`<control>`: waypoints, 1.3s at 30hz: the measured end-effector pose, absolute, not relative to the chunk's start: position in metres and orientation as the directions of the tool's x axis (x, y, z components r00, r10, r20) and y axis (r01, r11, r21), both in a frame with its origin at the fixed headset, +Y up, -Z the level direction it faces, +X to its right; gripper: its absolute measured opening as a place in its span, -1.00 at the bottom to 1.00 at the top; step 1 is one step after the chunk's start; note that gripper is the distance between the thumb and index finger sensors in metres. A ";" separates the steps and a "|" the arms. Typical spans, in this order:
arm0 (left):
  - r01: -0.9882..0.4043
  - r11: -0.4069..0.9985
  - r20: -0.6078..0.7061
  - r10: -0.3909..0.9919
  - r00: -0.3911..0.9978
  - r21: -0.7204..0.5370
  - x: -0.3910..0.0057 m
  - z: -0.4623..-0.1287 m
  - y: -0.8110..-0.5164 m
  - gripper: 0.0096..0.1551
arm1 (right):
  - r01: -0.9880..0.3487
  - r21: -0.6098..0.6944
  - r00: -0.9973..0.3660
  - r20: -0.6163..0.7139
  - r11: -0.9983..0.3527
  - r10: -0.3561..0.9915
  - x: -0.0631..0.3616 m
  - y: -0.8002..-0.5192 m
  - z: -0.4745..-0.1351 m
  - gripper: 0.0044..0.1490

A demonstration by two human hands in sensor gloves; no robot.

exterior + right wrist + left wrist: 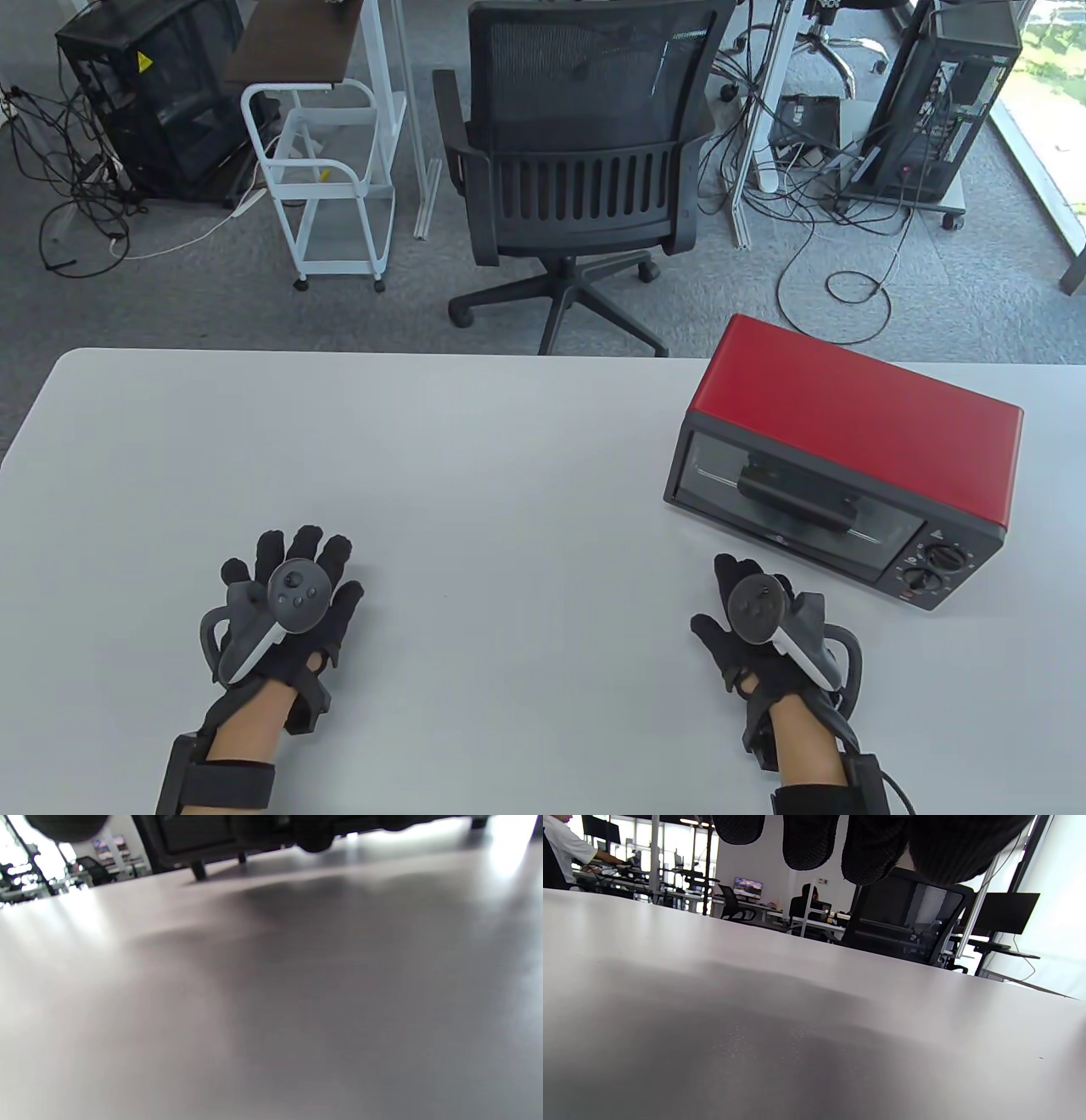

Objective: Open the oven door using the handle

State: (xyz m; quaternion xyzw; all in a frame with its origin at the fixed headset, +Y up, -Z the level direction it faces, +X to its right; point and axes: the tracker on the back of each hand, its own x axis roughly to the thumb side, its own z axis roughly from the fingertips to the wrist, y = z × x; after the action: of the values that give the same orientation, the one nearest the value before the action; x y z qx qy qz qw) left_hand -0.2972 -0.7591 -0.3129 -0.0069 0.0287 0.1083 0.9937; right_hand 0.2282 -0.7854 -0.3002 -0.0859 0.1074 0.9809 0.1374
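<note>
A small red toaster oven [857, 399] stands on the right of the white table [475, 475]. Its glass door is closed, with a black bar handle [793, 501] across it and two knobs [933, 569] at the right. My right hand [751, 607] rests on the table just in front of the oven's left part, a short way below the handle, holding nothing. My left hand [293, 577] lies flat on the table at the left, fingers spread, empty. The right wrist view shows the oven's underside and a foot [197, 870]; the left wrist view shows fingertips [808, 844] over bare table.
A black office chair [577, 161] stands beyond the table's far edge. A white cart [327, 182], computer towers and loose cables are on the floor behind. The oven sits close to the table's right side.
</note>
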 end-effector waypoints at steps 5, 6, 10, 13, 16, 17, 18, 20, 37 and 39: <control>-0.219 0.976 -0.062 0.218 0.974 -0.013 -0.298 -0.314 -0.760 -0.24 | -0.436 0.068 -0.866 -0.304 -0.897 0.398 0.251 -0.779 -0.298 0.05; -0.219 0.976 -0.062 0.218 0.974 -0.015 -0.298 -0.314 -0.761 -0.24 | -0.465 0.040 -0.846 -0.317 -0.885 0.430 0.254 -0.777 -0.297 0.06; -0.206 0.978 -0.059 0.205 0.977 -0.013 -0.296 -0.314 -0.761 -0.24 | -0.629 -0.062 -0.720 -0.331 -0.775 0.610 0.271 -0.769 -0.294 0.11; -0.205 0.979 -0.059 0.204 0.977 -0.016 -0.296 -0.314 -0.761 -0.24 | -0.713 -0.103 -0.632 -0.333 -0.693 0.700 0.278 -0.767 -0.292 0.17; -0.209 0.978 -0.057 0.207 0.977 -0.016 -0.296 -0.315 -0.761 -0.24 | -0.764 -0.161 -0.557 -0.325 -0.625 0.764 0.285 -0.766 -0.291 0.23; -0.209 0.978 -0.058 0.208 0.976 -0.018 -0.296 -0.315 -0.762 -0.24 | -0.785 -0.189 -0.520 -0.317 -0.590 0.793 0.287 -0.766 -0.290 0.24; -0.210 0.978 -0.058 0.208 0.976 -0.020 -0.296 -0.315 -0.762 -0.24 | -0.801 -0.205 -0.493 -0.305 -0.562 0.815 0.288 -0.766 -0.290 0.24; -0.213 0.977 -0.062 0.211 0.976 -0.023 -0.296 -0.315 -0.761 -0.24 | -0.839 -0.241 -0.432 -0.247 -0.487 0.867 0.290 -0.766 -0.289 0.24; -0.229 0.973 -0.048 0.228 0.972 -0.016 -0.293 -0.315 -0.757 -0.24 | -0.946 -0.273 -0.118 -0.207 -0.173 0.971 0.297 -0.768 -0.284 0.15; -0.228 0.974 -0.041 0.227 0.973 -0.014 -0.291 -0.315 -0.756 -0.24 | -0.949 -0.276 -0.095 -0.219 -0.155 0.971 0.297 -0.767 -0.282 0.13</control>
State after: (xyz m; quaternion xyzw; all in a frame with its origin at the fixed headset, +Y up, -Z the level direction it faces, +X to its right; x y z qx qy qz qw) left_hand -0.2911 -0.7564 -0.3149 -0.0095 0.0194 0.1145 0.9932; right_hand 0.2973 -0.7668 -0.2824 -0.1760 -0.0319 0.7392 0.6493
